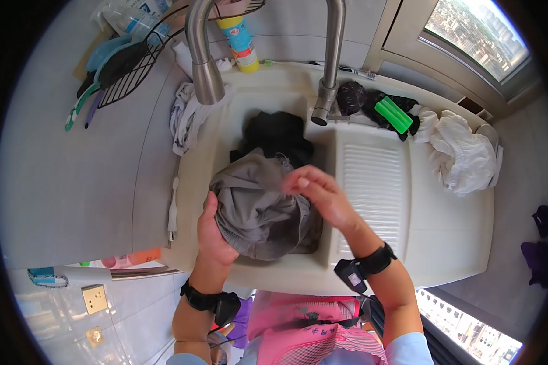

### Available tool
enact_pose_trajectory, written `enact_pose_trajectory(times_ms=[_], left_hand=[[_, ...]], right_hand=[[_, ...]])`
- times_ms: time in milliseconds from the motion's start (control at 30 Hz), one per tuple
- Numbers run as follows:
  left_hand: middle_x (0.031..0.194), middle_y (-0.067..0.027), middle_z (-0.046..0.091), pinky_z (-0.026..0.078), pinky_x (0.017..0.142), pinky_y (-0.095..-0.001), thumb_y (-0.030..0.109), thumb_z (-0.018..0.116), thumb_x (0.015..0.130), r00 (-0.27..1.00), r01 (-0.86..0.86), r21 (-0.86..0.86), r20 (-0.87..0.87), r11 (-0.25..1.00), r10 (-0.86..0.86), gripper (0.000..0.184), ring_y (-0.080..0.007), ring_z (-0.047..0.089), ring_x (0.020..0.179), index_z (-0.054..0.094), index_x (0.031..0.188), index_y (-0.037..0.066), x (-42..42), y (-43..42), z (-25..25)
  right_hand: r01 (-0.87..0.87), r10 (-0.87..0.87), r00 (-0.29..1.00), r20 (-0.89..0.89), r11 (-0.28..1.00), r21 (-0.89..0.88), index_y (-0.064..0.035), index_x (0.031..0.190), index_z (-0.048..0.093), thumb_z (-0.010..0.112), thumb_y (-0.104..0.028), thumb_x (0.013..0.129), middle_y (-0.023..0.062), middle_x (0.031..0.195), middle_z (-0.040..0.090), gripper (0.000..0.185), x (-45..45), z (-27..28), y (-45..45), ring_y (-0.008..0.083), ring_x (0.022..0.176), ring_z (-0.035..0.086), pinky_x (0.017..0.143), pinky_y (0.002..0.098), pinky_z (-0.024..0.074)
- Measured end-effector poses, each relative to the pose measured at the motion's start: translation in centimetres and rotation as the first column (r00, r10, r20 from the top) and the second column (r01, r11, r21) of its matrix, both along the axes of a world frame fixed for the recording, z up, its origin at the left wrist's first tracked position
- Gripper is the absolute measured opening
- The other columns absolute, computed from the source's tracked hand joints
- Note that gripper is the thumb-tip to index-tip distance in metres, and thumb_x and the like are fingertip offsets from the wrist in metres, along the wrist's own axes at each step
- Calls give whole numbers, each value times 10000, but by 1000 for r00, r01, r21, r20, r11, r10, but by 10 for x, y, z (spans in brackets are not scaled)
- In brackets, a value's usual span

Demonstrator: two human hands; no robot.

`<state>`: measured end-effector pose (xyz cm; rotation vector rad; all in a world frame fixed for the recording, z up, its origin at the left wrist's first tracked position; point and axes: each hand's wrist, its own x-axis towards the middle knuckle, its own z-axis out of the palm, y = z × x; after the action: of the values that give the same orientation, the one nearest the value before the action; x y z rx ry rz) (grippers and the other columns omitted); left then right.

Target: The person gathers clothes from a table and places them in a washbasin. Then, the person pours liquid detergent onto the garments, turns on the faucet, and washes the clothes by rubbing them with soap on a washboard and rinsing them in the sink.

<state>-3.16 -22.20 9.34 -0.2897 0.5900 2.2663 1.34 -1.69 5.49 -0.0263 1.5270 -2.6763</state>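
A bunched grey garment [256, 194] with a gathered edge and a thin cord is held up over the sink basin [225, 118]. My left hand [216, 234] grips its left side, thumb up along the cloth. At the garment's right edge is my right hand [319, 191], fingers curled together in a pinch. Its fingertips are blurred, so whatever lies between them is unclear. Behind the grey garment, a black cloth [277, 134] lies in the basin. The lower part of the basin is hidden by the cloth.
The faucet spout [208, 82] hangs above the basin. On the right is a ribbed washboard [371, 188], with a green soap bar [394, 114] and white cloth [463, 152] beyond. A yellow-blue bottle [238, 45] stands behind; a wire rack [131, 76] juts out left.
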Motion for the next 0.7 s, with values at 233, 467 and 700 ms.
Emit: enact_pose_trajectory(times_ms=[233,467,700], left_hand=[[1131,-115,530,424,878,-385,331,431,898,985,171,-133,39,976,-168,441,-239,535,1007,417,1214,23,4,-5,-10],[1083,-175,539,402,894,-371,235,693,686,425,-299,-844,-536,446,-729,560,-311,520,1000,475,1150,11,3,-2,-15],[1077,-162,546,399,888,-348,122,629,701,638,-459,-666,-708,587,-304,448,-284,520,1004,499,1106,-17,-19,16,-58]], right_hand=[[-169,215,976,27,678,716,-19,1088,532,434,-161,871,147,1016,556,277,-11,-47,-69,218,978,515,893,311,373],[-234,203,942,266,968,90,-24,1166,478,430,-139,865,81,1117,523,326,-10,-74,-72,208,1059,463,935,293,342],[136,45,977,-210,626,768,26,1145,492,501,-137,822,100,1159,520,362,-17,-11,-51,197,1072,468,923,284,349]])
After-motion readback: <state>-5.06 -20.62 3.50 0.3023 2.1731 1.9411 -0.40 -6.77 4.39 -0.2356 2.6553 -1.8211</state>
